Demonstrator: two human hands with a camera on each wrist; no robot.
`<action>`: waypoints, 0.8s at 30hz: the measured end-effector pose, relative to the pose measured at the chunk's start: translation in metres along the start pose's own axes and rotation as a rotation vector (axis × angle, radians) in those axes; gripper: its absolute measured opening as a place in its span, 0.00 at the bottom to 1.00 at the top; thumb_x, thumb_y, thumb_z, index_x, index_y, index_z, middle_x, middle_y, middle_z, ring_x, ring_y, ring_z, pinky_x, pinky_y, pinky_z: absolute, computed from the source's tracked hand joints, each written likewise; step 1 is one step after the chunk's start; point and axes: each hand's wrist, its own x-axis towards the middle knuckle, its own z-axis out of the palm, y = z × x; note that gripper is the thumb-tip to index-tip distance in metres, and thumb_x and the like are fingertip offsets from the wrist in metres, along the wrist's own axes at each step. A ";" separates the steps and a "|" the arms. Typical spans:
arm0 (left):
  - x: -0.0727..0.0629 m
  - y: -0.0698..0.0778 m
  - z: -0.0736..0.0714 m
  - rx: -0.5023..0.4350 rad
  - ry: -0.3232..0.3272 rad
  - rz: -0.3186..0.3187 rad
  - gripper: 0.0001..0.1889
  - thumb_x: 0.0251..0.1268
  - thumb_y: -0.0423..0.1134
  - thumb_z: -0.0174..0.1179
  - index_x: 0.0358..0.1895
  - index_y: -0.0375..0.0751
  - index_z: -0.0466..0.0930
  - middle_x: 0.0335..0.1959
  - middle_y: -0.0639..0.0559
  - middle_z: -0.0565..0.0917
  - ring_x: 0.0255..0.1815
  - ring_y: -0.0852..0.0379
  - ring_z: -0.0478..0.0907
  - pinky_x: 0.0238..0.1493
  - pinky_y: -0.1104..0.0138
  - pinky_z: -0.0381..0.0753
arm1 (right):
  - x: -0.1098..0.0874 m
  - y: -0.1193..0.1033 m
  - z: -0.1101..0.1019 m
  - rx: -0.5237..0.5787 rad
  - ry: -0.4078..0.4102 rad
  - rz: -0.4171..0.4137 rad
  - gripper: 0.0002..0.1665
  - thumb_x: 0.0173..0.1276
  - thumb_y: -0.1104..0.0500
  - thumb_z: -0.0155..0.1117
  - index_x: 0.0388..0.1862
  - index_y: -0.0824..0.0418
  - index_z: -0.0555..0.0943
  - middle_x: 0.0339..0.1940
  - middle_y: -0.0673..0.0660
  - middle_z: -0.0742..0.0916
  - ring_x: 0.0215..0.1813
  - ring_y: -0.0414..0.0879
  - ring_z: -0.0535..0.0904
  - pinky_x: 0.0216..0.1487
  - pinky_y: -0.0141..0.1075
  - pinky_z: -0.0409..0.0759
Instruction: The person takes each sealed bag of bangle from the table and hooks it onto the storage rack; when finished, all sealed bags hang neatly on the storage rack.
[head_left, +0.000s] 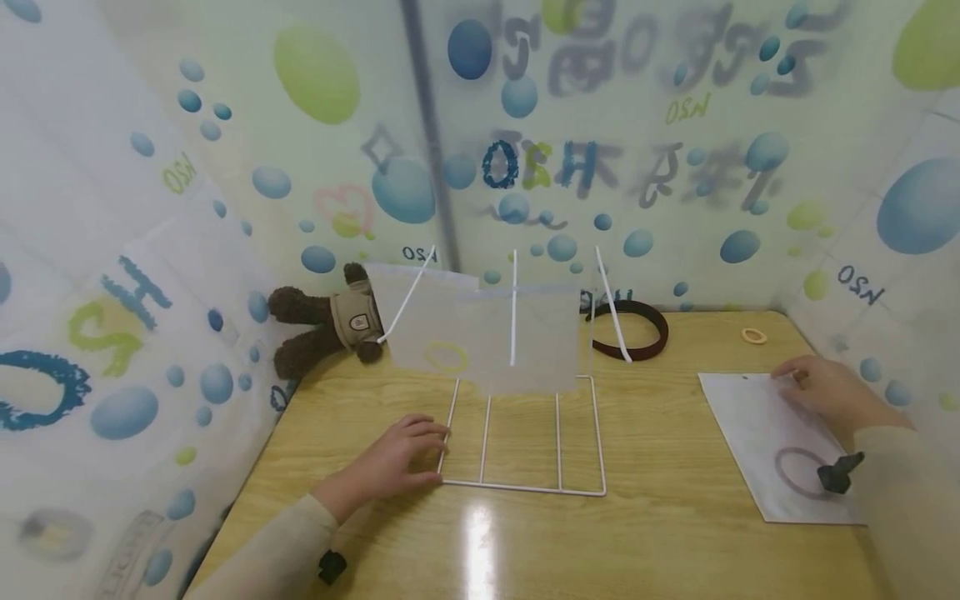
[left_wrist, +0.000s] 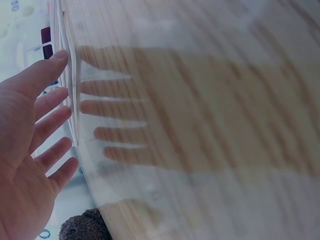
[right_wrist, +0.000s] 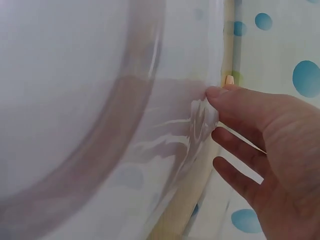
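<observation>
My left hand (head_left: 397, 458) rests at the near left corner of a white wire rack (head_left: 522, 487), its fingers loosely spread against the frame; the left wrist view shows the same hand (left_wrist: 30, 130) beside the white wires. Two translucent white plastic sleeves (head_left: 532, 342) stand in the rack between its upright wires. On the right, my right hand (head_left: 832, 392) pinches the far edge of another white plastic sleeve (head_left: 750, 442) with a purple ring on it. In the right wrist view, thumb and index finger of that hand (right_wrist: 270, 130) crumple the glossy sleeve edge (right_wrist: 200, 117).
A brown plush bear (head_left: 322, 325) lies on its side at the back left. Behind the rack is a dark red headband (head_left: 660, 329), and a small beige ring (head_left: 753, 336) lies at the back right. Curtains printed with dots (head_left: 405, 192) enclose the wooden table (head_left: 645, 542).
</observation>
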 end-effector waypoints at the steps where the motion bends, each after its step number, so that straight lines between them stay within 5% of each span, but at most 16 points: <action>1: 0.000 0.000 0.000 0.000 0.001 0.003 0.21 0.59 0.50 0.75 0.53 0.47 0.86 0.67 0.48 0.81 0.70 0.40 0.72 0.72 0.42 0.71 | 0.000 0.000 0.000 -0.001 0.002 -0.001 0.24 0.74 0.55 0.65 0.64 0.64 0.76 0.66 0.79 0.74 0.63 0.75 0.70 0.56 0.68 0.77; 12: 0.000 0.001 -0.001 -0.006 -0.015 -0.004 0.20 0.61 0.50 0.74 0.54 0.48 0.86 0.67 0.48 0.81 0.70 0.41 0.72 0.71 0.43 0.72 | 0.006 -0.002 -0.002 0.020 0.036 -0.023 0.24 0.73 0.64 0.62 0.66 0.69 0.74 0.64 0.77 0.77 0.62 0.73 0.72 0.53 0.63 0.80; 24: 0.000 0.002 -0.001 -0.011 -0.015 -0.013 0.20 0.61 0.50 0.74 0.53 0.48 0.86 0.67 0.48 0.81 0.70 0.41 0.72 0.71 0.42 0.72 | 0.000 0.003 0.002 0.045 0.100 -0.024 0.20 0.77 0.57 0.60 0.60 0.67 0.77 0.64 0.76 0.76 0.60 0.71 0.72 0.49 0.59 0.81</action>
